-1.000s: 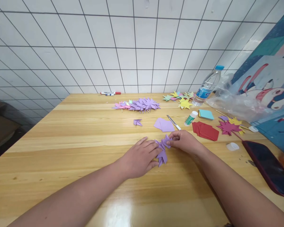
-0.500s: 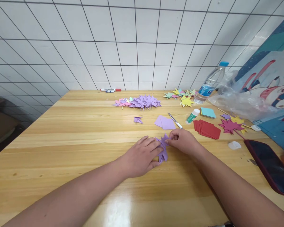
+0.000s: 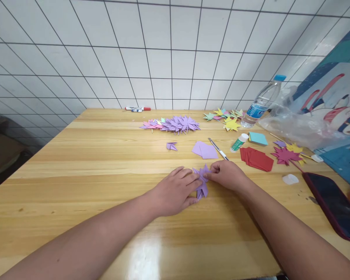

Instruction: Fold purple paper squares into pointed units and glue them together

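A folded purple paper star lies on the wooden table between my hands, its points spread. My left hand rests over its left side, fingertips pressing the paper and thumb by its lower edge. With thumb and index finger, my right hand pinches the star's right side; the pinched part is mostly hidden. Just beyond are purple paper squares and a craft knife. A small folded purple piece sits apart, farther back on the left.
Purple paper stars are piled at the back. To the right are a glue stick, red paper, blue paper, a crimson star, a cap, a phone and a water bottle. Markers lie near the wall.
The view has shifted slightly. Both hands keep nearly the same hold on the purple star, whose right points look a little more spread.
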Available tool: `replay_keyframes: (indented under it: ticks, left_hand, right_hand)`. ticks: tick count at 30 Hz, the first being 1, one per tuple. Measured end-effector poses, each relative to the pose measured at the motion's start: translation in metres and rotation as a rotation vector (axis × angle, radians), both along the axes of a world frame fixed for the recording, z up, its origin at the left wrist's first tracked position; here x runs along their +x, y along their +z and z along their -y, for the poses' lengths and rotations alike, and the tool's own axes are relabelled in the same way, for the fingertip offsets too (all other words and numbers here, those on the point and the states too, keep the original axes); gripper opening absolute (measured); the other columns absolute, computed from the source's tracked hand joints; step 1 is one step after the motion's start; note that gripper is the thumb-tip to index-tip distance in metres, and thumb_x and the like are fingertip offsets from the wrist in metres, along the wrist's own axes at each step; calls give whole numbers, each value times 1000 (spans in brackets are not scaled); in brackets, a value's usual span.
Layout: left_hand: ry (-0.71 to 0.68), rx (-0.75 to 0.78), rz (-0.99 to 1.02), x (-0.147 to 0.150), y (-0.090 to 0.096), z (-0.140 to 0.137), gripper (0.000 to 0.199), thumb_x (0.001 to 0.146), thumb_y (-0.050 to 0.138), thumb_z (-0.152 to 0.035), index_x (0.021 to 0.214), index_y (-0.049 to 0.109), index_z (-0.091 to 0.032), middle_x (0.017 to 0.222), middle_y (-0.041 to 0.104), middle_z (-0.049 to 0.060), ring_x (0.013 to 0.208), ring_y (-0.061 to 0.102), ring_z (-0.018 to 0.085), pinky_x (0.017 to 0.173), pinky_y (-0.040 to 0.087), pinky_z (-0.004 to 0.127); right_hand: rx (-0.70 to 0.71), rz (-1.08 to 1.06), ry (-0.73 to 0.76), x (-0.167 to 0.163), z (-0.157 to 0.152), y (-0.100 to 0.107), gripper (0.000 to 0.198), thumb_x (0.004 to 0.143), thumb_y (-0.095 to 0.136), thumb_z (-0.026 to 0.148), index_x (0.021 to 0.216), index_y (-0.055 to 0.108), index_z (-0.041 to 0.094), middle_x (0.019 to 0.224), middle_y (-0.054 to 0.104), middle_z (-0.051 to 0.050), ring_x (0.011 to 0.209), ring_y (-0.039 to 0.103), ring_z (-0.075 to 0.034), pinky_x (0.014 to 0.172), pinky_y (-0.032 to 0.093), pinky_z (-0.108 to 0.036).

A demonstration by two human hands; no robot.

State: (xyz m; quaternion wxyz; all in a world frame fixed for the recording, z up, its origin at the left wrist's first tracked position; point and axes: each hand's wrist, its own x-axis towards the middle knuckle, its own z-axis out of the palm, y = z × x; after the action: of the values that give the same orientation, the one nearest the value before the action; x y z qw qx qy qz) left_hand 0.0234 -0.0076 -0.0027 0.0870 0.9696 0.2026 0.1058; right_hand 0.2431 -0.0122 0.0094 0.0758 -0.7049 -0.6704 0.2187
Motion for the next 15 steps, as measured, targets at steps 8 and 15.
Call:
replay_keyframes:
  ticks: [8, 15]
  left_hand:
    - [-6, 14, 8, 0, -1, -1, 47, 86, 42, -43, 127, 44, -21, 129, 49, 6, 121, 36, 25, 105, 22, 45]
    - [-7, 35, 25, 0, -1, -1, 46, 86, 44, -42, 126, 46, -21, 127, 50, 7, 120, 37, 25, 105, 24, 44]
  right_hand:
    - [-12, -15, 17, 1, 0, 0, 37, 68, 59, 50, 50, 49, 19, 47, 45, 4, 45, 35, -9, 43, 23, -22]
    - [-5, 0, 9, 1, 0, 1, 37, 67, 59, 49, 49, 48, 19, 46, 45, 4, 44, 36, -9, 42, 22, -22]
